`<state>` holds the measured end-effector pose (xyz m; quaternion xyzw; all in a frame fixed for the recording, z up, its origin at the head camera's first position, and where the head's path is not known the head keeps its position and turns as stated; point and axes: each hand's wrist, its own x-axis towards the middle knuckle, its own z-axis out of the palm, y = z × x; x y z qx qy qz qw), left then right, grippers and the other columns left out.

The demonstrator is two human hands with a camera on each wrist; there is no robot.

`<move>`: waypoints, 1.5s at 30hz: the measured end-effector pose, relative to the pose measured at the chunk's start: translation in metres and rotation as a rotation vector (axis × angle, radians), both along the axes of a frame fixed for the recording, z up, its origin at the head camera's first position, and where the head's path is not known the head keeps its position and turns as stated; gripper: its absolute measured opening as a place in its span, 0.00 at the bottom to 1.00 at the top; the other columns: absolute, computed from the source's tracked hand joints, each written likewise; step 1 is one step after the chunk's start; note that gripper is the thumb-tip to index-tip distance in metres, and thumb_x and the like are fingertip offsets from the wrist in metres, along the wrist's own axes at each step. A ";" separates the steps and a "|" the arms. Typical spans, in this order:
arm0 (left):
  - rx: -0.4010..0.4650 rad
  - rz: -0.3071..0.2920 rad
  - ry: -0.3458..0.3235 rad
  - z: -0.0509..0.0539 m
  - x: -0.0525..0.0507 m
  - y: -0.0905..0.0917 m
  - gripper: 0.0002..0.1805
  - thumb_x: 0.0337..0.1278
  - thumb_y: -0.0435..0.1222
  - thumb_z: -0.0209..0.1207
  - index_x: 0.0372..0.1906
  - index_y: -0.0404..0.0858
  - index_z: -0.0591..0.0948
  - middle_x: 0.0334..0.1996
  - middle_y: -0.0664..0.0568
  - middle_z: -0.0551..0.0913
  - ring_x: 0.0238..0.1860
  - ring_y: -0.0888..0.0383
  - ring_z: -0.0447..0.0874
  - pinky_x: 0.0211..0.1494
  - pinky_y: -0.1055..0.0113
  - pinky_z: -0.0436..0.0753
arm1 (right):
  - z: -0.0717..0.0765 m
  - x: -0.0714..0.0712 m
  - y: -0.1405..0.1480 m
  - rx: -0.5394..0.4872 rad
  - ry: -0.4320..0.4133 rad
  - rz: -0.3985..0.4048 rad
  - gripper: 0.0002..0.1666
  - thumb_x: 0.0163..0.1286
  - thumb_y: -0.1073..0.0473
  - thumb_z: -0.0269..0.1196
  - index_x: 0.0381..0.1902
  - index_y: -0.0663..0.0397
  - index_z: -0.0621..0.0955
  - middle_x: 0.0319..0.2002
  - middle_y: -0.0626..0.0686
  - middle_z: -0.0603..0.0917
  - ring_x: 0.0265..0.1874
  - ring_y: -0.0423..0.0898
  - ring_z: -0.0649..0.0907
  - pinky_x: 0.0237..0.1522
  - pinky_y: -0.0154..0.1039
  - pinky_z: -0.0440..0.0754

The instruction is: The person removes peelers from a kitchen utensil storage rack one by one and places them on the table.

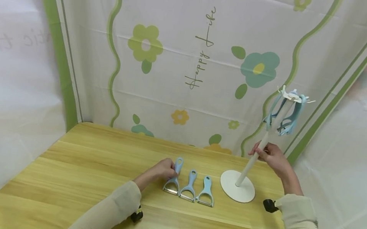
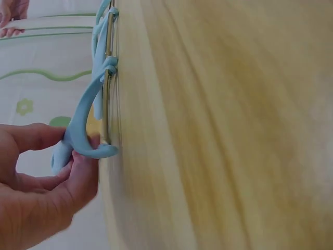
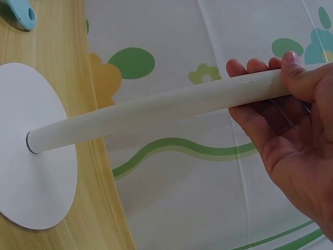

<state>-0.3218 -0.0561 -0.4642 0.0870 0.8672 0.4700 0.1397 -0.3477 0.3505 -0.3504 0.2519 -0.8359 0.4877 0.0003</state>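
My left hand [image 1: 164,169] pinches the handle of the leftmost blue peeler [image 1: 172,182], which lies blade end toward me on the table; the left wrist view shows thumb and fingers at its neck [image 2: 78,130]. Two more peelers lie beside it to the right, a blue one [image 1: 189,187] and a light teal one [image 1: 206,191]. With curled fingers my right hand [image 1: 275,159] holds the white pole [image 3: 156,114] of a stand on a round white base [image 1: 230,184]. Several blue peelers [image 1: 294,115] hang from the hooks at its top.
The wooden table [image 1: 91,179] ends at a white curtain [image 1: 164,104] with flower prints behind it. More white cloth [image 1: 365,161] closes off the right side, near the stand. Black wrist cameras [image 1: 270,206] sit below both sleeves.
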 end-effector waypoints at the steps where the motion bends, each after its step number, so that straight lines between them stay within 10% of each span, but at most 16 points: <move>1: -0.014 -0.001 0.007 -0.001 0.000 0.000 0.13 0.52 0.28 0.63 0.18 0.39 0.74 0.18 0.55 0.73 0.21 0.61 0.72 0.24 0.74 0.74 | 0.000 0.000 0.000 0.001 0.001 -0.001 0.17 0.80 0.60 0.51 0.45 0.75 0.74 0.35 0.40 0.86 0.42 0.35 0.87 0.46 0.28 0.83; 21: -0.188 0.013 0.036 -0.004 -0.004 0.011 0.28 0.53 0.29 0.64 0.05 0.46 0.65 0.04 0.61 0.63 0.09 0.65 0.58 0.14 0.76 0.60 | 0.004 0.004 0.002 0.021 -0.009 -0.049 0.18 0.80 0.58 0.50 0.47 0.74 0.74 0.35 0.39 0.86 0.41 0.32 0.86 0.47 0.27 0.83; 31: -0.178 0.017 0.022 -0.005 -0.002 0.007 0.22 0.52 0.29 0.63 0.11 0.45 0.67 0.06 0.60 0.66 0.09 0.65 0.62 0.16 0.76 0.64 | 0.006 0.012 -0.008 0.107 0.028 -0.170 0.22 0.80 0.55 0.51 0.55 0.72 0.75 0.49 0.68 0.85 0.44 0.29 0.83 0.55 0.49 0.84; 38: -0.186 -0.005 0.047 -0.003 -0.001 0.008 0.28 0.54 0.29 0.64 0.06 0.46 0.64 0.05 0.60 0.64 0.09 0.65 0.59 0.15 0.75 0.62 | 0.007 0.021 -0.024 0.129 0.193 -0.462 0.26 0.76 0.48 0.58 0.55 0.68 0.76 0.49 0.69 0.83 0.40 0.41 0.87 0.41 0.31 0.87; 45: -0.183 -0.032 0.051 -0.006 -0.001 0.005 0.29 0.56 0.29 0.64 0.06 0.46 0.63 0.05 0.60 0.65 0.09 0.65 0.59 0.15 0.76 0.63 | 0.002 0.024 -0.044 0.128 0.400 -0.742 0.17 0.68 0.57 0.67 0.44 0.68 0.81 0.39 0.68 0.87 0.39 0.64 0.87 0.31 0.16 0.68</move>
